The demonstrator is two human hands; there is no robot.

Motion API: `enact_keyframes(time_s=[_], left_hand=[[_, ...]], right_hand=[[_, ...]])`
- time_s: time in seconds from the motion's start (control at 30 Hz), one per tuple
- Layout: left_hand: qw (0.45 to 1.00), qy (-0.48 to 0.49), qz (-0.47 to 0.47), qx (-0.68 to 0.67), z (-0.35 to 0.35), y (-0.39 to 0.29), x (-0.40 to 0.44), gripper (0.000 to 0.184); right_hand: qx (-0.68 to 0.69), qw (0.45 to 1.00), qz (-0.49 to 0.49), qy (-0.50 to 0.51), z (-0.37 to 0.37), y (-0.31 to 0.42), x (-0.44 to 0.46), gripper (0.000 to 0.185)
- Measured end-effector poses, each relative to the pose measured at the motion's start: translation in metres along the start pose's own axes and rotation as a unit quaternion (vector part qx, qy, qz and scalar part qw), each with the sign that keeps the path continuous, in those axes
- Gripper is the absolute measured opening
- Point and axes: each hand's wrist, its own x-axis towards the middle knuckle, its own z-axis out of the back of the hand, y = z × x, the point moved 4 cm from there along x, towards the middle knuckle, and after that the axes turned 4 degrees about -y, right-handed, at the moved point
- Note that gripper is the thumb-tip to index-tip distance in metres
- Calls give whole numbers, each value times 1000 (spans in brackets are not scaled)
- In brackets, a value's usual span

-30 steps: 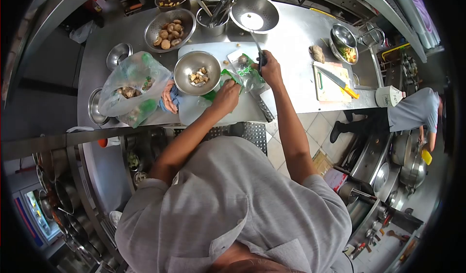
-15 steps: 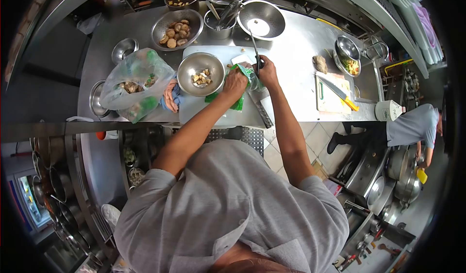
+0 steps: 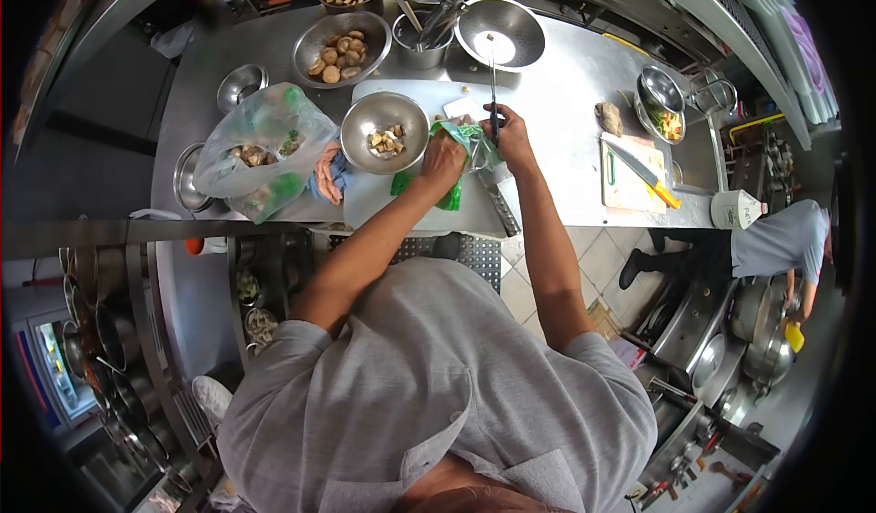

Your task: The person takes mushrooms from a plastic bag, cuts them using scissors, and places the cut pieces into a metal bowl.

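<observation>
My left hand [image 3: 444, 162] is closed on a green and clear plastic bag [image 3: 453, 193] above the white cutting board [image 3: 365, 204]. My right hand [image 3: 511, 139] grips the black handle of a knife [image 3: 494, 79], whose narrow blade points away from me. The bag's clear part lies between both hands. Beside my left hand stands a steel bowl [image 3: 367, 154] with cut mushroom pieces [image 3: 387, 141]. A cleaver [image 3: 497, 204] with a dark handle rests at the board's right side.
A large plastic bag [image 3: 219, 162], a cloth [image 3: 328, 180] and a colander of mushrooms [image 3: 301, 57] are at left. Steel bowls line the back. At right lie a yellow-handled knife [image 3: 650, 177] and a small board [image 3: 620, 193]. A person [image 3: 776, 239] bends at far right.
My hands have come closer together at the bag, and the knife blade has turned more upright in the view. The camera view has shifted slightly.
</observation>
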Motion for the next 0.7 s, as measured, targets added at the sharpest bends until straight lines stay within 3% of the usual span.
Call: enact_keyframes(time_s=[0.13,0.2,0.33,0.4,0.43,0.5,0.7], left_hand=[[994,36,79,-65,-1,2,-5,54],[995,-6,65,-75,9,0,-5,50],[984,74,123,-101,6,-3,-7,40],[996,-41,33,-69,16,-11,-5,34],[996,-43,34,-69,16,-10,-7,34],[995,94,35,-23,10,-9,-15,39],[975,103,71,-186,96,-37,-13,36]], right_hand=[[86,996,-1,14,-4,0,-5,50],[89,996,-10,15,-5,4,-7,51],[73,997,-22,-30,0,9,-14,50],[83,995,-18,-45,0,7,-15,50],[82,996,-18,-44,0,4,-14,50],[66,995,4,-70,4,-1,-12,48],[-104,989,37,-103,17,-16,-1,53]])
